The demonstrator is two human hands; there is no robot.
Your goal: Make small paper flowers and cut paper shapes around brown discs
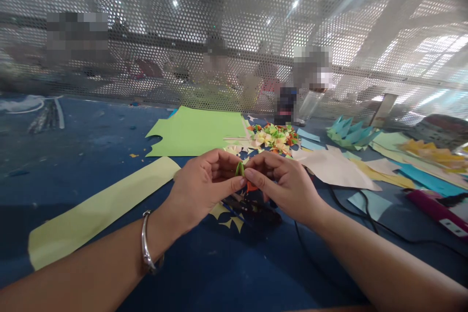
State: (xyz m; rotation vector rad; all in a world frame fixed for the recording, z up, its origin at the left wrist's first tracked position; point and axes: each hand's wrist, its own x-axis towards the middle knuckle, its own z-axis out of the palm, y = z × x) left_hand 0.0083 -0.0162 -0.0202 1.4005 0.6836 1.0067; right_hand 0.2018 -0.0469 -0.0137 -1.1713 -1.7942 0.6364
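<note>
Between the fingertips of both my hands is a small folded piece of green paper (239,169). My left hand (203,178), with a silver bangle on its wrist, pinches it from the left. From the other side my right hand (280,180) closes thumb and finger on it. A bit of orange paper (251,186) shows just under the right fingertips; whether it is joined to the green piece I cannot tell. Just beyond the hands lies a pile of small folded paper flowers (274,136) in cream, green and orange. Below the hands are pale yellow paper scraps (232,224) and a dark object partly hidden.
A large green sheet (201,131) with cut edges lies behind my left hand, a yellow strip (102,209) at left. To the right are a cream sheet (332,168), blue pointed paper (351,132), a magenta power strip (435,209) and black cable. A perforated metal screen (157,48) stands behind.
</note>
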